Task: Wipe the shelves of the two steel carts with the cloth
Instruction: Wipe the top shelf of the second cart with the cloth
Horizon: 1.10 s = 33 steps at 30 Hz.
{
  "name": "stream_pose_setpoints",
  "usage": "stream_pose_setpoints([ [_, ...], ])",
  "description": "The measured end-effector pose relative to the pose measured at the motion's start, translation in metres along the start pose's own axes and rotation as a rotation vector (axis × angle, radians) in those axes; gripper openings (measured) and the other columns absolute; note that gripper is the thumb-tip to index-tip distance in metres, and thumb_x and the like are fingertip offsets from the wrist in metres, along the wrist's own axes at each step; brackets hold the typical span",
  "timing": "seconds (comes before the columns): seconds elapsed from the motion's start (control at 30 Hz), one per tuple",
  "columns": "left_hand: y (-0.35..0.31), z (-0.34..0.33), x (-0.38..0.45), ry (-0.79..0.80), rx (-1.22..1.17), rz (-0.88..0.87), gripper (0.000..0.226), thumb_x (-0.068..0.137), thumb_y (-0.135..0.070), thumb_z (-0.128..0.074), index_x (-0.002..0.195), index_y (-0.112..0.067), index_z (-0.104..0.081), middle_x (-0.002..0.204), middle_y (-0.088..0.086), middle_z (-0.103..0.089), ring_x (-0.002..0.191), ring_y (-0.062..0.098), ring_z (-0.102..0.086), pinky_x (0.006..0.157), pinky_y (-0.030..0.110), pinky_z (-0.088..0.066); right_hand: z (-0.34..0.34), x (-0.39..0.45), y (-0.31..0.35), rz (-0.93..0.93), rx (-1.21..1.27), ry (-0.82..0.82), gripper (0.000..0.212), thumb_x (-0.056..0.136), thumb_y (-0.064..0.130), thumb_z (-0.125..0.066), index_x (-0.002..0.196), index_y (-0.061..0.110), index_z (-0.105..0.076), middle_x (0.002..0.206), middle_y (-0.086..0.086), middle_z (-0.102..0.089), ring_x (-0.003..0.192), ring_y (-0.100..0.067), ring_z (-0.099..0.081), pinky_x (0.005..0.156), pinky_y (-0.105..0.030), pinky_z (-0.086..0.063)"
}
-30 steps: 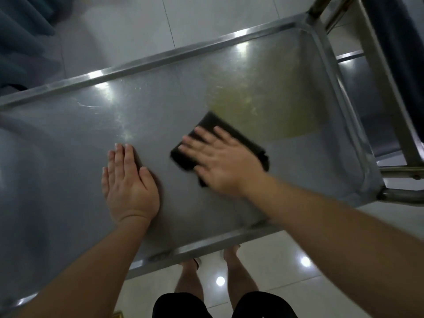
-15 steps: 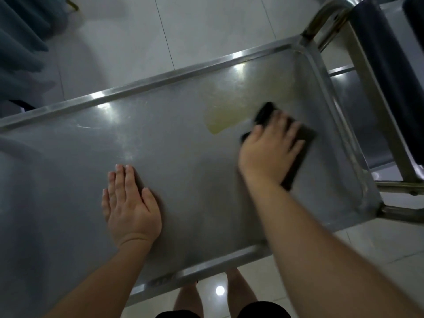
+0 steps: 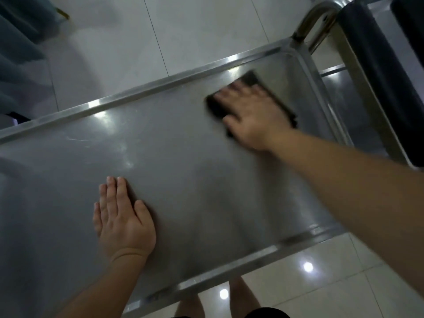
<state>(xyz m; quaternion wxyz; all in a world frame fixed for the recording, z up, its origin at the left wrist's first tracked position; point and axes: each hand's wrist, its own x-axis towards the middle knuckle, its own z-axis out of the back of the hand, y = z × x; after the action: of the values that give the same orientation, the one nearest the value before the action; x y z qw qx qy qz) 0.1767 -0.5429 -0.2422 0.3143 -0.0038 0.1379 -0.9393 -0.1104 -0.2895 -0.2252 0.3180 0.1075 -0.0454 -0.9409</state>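
Cloth [image 3: 250, 101], blurred, now pushed into shelf's [image 3: 183, 157] far right corner under flat right hand [image 3: 254, 115]; yellowish smear seemingly gone. Left hand [image 3: 121, 216] open, bracing, empty.

shelf [image 3: 183, 157]: brushed steel, smooth (faint scratches) | cloth [image 3: 278, 101]: dark, matt | floor [image 3: 206, 31]: glossy tile

— Any lettering on that shiny grey steel cart shelf [image 3: 183, 157]?
— None I can read; the far rim and the near rim are bare metal.
— And the dark folded cloth [image 3: 250, 81] at the far right?
— Blurred, no label legible.
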Motion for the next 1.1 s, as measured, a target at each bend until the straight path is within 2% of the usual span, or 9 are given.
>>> stream_pose_setpoints([
  [0.13,-0.002,0.0,-0.001,-0.008,-0.004,-0.001,0.07,0.1,-0.036,-0.034,0.166,-0.013,-0.03,0.175,0.007,-0.023,0.162,0.025,-0.016,0.132,0.046,-0.008,0.016,0.002,-0.062,-0.671,0.107,-0.118,0.07,0.101,0.056,-0.018,0.166,0.029,-0.016,0.174,0.004,-0.012,0.161,-0.024,-0.003,0.129,-0.053,-0.002],
  [0.2,-0.003,0.0,-0.001,-0.007,-0.001,0.0,0.07,0.1,-0.036,-0.034,0.166,-0.013,-0.03,0.174,0.007,-0.023,0.162,0.025,-0.016,0.132,0.046,-0.008,0.011,0.014,-0.034,-0.944,0.172,-0.187,0.069,0.103,0.052,-0.02,0.167,0.024,-0.017,0.175,0.002,-0.011,0.161,-0.028,-0.001,0.128,-0.057,-0.002],
  [0.27,-0.003,0.0,-0.001,-0.009,0.009,0.001,0.069,0.1,-0.036,-0.034,0.165,-0.013,-0.031,0.174,0.007,-0.024,0.162,0.025,-0.016,0.132,0.046,-0.008,0.007,0.034,0.016,-1.028,0.249,-0.235,0.069,0.104,0.049,-0.024,0.166,0.02,-0.019,0.174,-0.001,-0.013,0.161,-0.031,-0.004,0.127,-0.059,-0.004],
  [0.37,-0.002,0.0,0.0,-0.004,0.014,0.009,0.07,0.1,-0.037,-0.034,0.165,-0.014,-0.032,0.174,0.005,-0.024,0.162,0.024,-0.016,0.132,0.045,-0.007,-0.008,0.059,0.11,-0.792,0.25,-0.188,0.069,0.105,0.048,-0.028,0.167,0.019,-0.018,0.174,-0.001,-0.014,0.16,-0.03,-0.005,0.127,-0.056,-0.001],
  [0.5,-0.003,0.0,-0.001,-0.004,0.017,0.019,0.071,0.099,-0.037,-0.035,0.166,-0.015,-0.032,0.174,0.003,-0.024,0.162,0.021,-0.016,0.132,0.045,-0.008,-0.021,0.085,0.212,-0.199,0.2,-0.014,0.069,0.105,0.051,-0.026,0.167,0.025,-0.013,0.175,0.005,-0.006,0.161,-0.025,0.004,0.127,-0.051,0.007],
  [0.6,-0.002,-0.001,-0.001,0.011,0.022,0.024,0.071,0.1,-0.039,-0.032,0.167,-0.018,-0.028,0.175,0.0,-0.019,0.163,0.017,-0.011,0.132,0.044,-0.006,-0.018,0.1,0.228,0.31,0.083,0.117,0.065,0.106,0.054,-0.022,0.167,0.031,-0.013,0.174,0.009,-0.006,0.161,-0.02,0.006,0.128,-0.05,0.007],
  [0.67,-0.001,-0.002,-0.001,0.008,0.023,0.022,0.07,0.1,-0.039,-0.033,0.167,-0.018,-0.028,0.175,0.0,-0.019,0.163,0.017,-0.011,0.132,0.044,-0.006,-0.016,0.105,0.221,0.438,0.039,0.137,0.065,0.106,0.056,-0.021,0.166,0.034,-0.012,0.174,0.011,-0.006,0.161,-0.017,0.006,0.129,-0.05,0.006],
  [0.8,0.0,-0.003,-0.001,-0.02,0.023,0.015,0.071,0.098,-0.037,-0.035,0.166,-0.018,-0.032,0.174,0.001,-0.024,0.162,0.02,-0.016,0.132,0.045,-0.01,-0.006,0.11,0.171,0.365,0.054,0.1,0.064,0.106,0.058,-0.023,0.166,0.037,-0.017,0.173,0.015,-0.011,0.16,-0.013,-0.001,0.129,-0.046,0.004],
  [1.1,-0.002,-0.001,-0.001,-0.018,0.015,0.011,0.071,0.097,-0.036,-0.035,0.165,-0.016,-0.033,0.174,0.003,-0.025,0.162,0.022,-0.017,0.132,0.047,-0.011,0.036,0.08,-0.058,-0.244,0.034,-0.003,0.068,0.102,0.056,-0.022,0.165,0.03,-0.02,0.173,0.008,-0.016,0.16,-0.018,-0.009,0.129,-0.045,-0.002],
])
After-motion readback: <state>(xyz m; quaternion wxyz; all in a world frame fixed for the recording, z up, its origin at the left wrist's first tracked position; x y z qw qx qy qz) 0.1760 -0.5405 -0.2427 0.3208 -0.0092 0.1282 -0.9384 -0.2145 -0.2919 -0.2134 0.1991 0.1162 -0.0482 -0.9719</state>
